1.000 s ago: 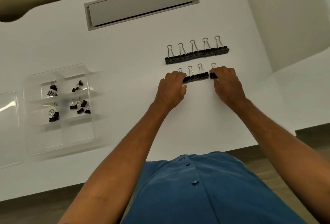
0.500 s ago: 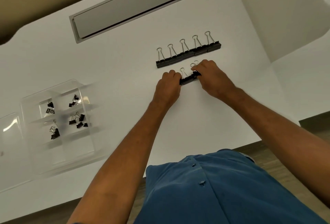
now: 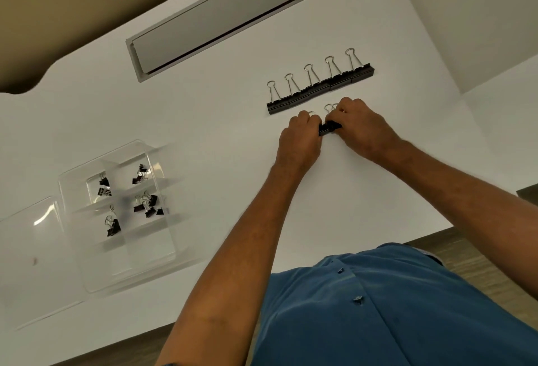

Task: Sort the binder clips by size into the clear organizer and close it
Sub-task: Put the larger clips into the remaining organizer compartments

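The organizer lies open, well to the left of both hands. The left hand and right hand curl round a short row of clips, its long axis running between them; the left is nearer the organizer.

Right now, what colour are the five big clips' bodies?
Black, with silver wire handles: big clips, head view.

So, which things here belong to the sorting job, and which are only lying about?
Job:
- medium clips, gripped by left hand and right hand
- large clips row
- clear organizer holding small clips
- its lid

Lying about:
- grey desk hatch
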